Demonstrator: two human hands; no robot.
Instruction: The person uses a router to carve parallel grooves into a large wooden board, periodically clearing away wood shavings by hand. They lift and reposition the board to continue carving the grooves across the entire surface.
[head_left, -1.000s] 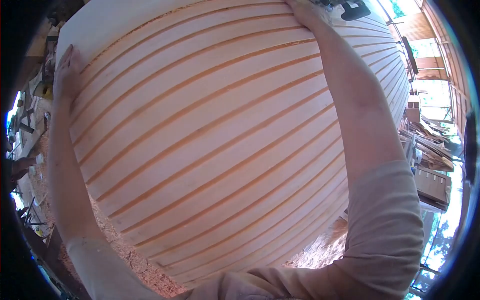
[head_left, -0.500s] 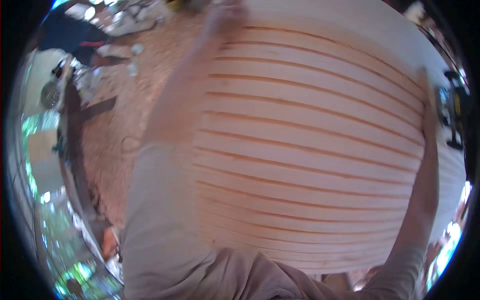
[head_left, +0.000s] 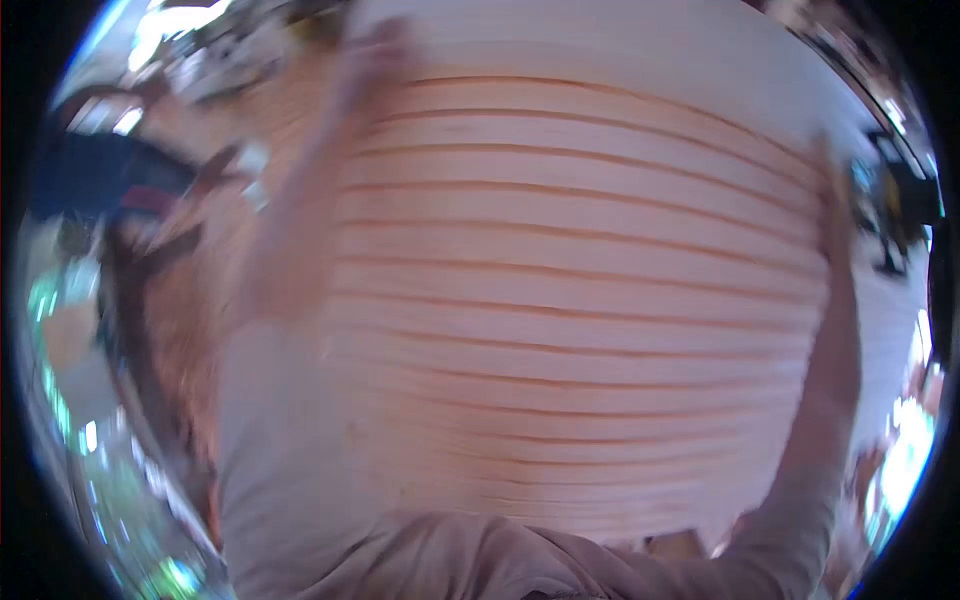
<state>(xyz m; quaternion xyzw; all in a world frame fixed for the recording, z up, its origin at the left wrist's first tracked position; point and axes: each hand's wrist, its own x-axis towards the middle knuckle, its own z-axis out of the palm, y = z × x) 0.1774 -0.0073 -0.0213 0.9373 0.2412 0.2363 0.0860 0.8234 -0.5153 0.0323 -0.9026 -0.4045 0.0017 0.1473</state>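
Note:
A wide pale wooden panel with several parallel grooves or gaps fills the middle, in front of my body. At its upper left corner is my left hand, smeared by motion, its fingers appearing curled over the edge. My right hand lies along the panel's right edge and seems to grip it; its fingers are partly hidden. Both my arms stretch forward, one down each side. A smooth pale board surface extends beyond the grooved part.
A black power tool or similar device stands on the pale surface at the right. A person in dark clothing bends at the left, over a floor with wood shavings. A dark beam runs along the left side.
The panel and both my hands sit further left in view. The person and the black device have shifted down in view, partly from my head turning.

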